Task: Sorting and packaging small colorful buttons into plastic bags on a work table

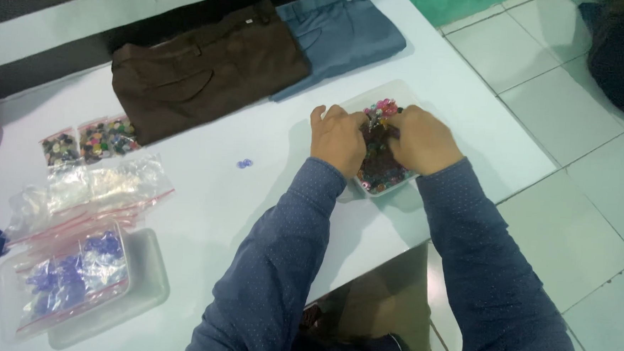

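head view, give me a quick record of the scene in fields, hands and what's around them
left hand: fingers down in the tray of mixed buttons
right hand: also in the tray, touching buttons
tray: clear, shallow, near table edge
table: white
trousers: brown pair beside blue pair, folded
bags: purple buttons; mixed buttons
loose button

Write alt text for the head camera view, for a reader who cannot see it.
A person's left hand and right hand dig into a clear tray of mixed coloured buttons on a white table. Folded brown trousers and blue trousers lie beyond; bagged buttons sit left.
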